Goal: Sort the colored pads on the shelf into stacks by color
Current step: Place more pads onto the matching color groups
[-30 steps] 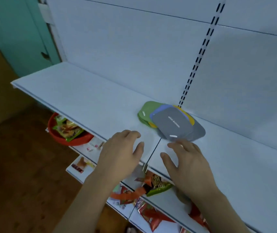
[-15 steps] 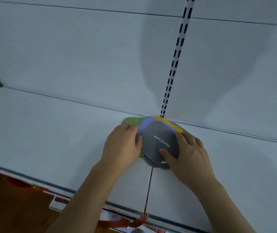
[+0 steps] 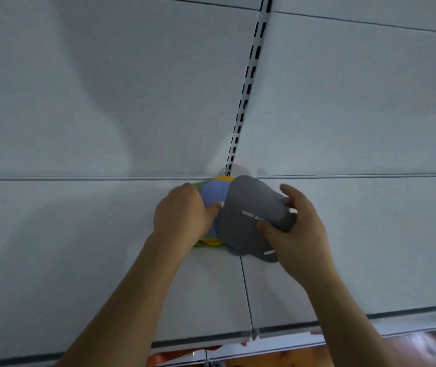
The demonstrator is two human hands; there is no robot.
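A pile of coloured pads lies at the back of the white shelf [image 3: 79, 247], by the slotted upright. My right hand [image 3: 296, 231] grips the top grey pad [image 3: 248, 207] at its right edge, thumb on top, and the pad is bent and lifted off the pile. A second grey pad [image 3: 262, 254] shows beneath it. My left hand [image 3: 182, 215] rests on the pile, thumb pressing the blue pad [image 3: 212, 193]. Slivers of a yellow pad [image 3: 223, 178] and a green pad [image 3: 198, 185] stick out under the blue one.
The white back panel [image 3: 105, 88] rises straight behind the pile, with a black-slotted upright [image 3: 246, 96] above it. A seam [image 3: 246, 287] splits the shelf into two boards. The shelf's front edge [image 3: 317, 325] runs near the bottom, with wooden floor beyond.
Both hands moved from the shelf's front edge onto the pile. My right hand took hold of the top grey pad and peeled it up to the right, uncovering the blue pad.
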